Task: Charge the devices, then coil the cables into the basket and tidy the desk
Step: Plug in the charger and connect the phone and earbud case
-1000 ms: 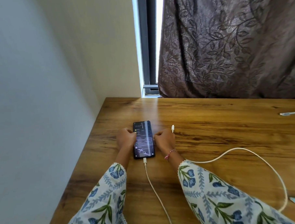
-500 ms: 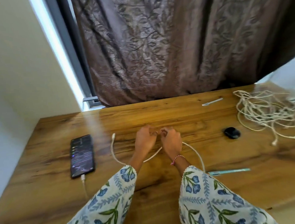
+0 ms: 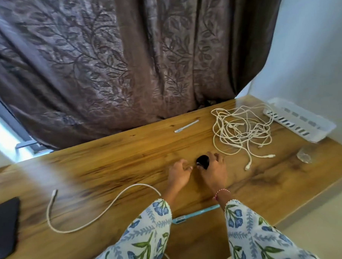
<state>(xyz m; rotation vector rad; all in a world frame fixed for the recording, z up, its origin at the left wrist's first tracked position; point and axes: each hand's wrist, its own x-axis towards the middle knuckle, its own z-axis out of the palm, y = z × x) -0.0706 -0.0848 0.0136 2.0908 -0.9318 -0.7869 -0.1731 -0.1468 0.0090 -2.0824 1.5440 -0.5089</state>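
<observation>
Small black rounded device [image 3: 203, 161] is sitting on the wooden desk [image 3: 113, 167], a little right of centre, and the right hand [image 3: 214, 171] is curling its fingers and thumb over and around it, gripping it from the near side. What kind of device it is cannot be made out. The left hand [image 3: 179, 174] is resting just beside it on the left, fingers loosely curled and holding nothing, fingertips close to the right thumb. A pink thread bracelet [image 3: 222, 192] is circling the right wrist; both arms are wearing floral-print sleeves [image 3: 148, 224]. A single white cable [image 3: 103, 209] is lying loose in a long curve left of the hands, its connector end pointing away from the person. At the far left edge a dark phone [image 3: 6, 226] is lying flat, partly cut off by the frame. A teal pen [image 3: 195, 213] is lying between the two forearms near the front edge. Beyond the right hand a tangled heap of white cables [image 3: 242, 130] is spreading over the desk, plugs trailing toward the hand. A white slotted basket [image 3: 301, 119] is sitting at the far right corner, just beside the tangle. A silver pen [image 3: 186, 126] is lying near the brown leaf-patterned curtain [image 3: 124, 59]. A small clear glass object [image 3: 304, 155] is standing near the right edge.
</observation>
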